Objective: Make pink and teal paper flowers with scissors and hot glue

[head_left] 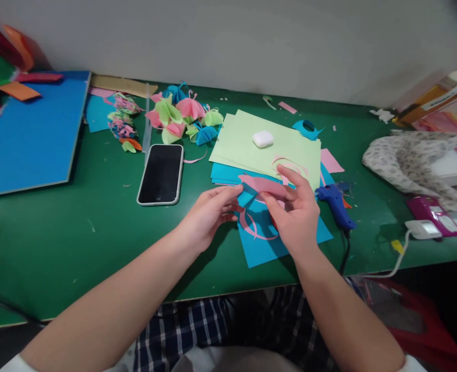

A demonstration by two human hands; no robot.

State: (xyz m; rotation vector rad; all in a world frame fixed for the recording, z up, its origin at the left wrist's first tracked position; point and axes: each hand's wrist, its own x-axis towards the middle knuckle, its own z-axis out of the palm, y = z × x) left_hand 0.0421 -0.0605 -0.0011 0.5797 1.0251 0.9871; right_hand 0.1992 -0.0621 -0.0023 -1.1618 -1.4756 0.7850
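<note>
Between my two hands is a folded piece of pink paper (265, 186) with a blue paper piece (247, 195) against its left end. My left hand (213, 212) pinches the blue piece at its left edge. The fingers and thumb of my right hand (296, 212) are closed on the pink paper. Below them lies a blue paper sheet (259, 253) bearing curled pink paper strips (247, 225). A small red thing is partly hidden behind my right hand. Just beyond are light green paper sheets (232, 139) with a white earphone case (263, 138) on top.
A smartphone (161, 174) lies left of my hands, with folded paper butterflies (174, 113) behind it. On the right sit a blue glue gun (335, 204), a purple power strip (433, 214) and a patterned cloth (395, 155). A blue board (38, 139) fills the far left.
</note>
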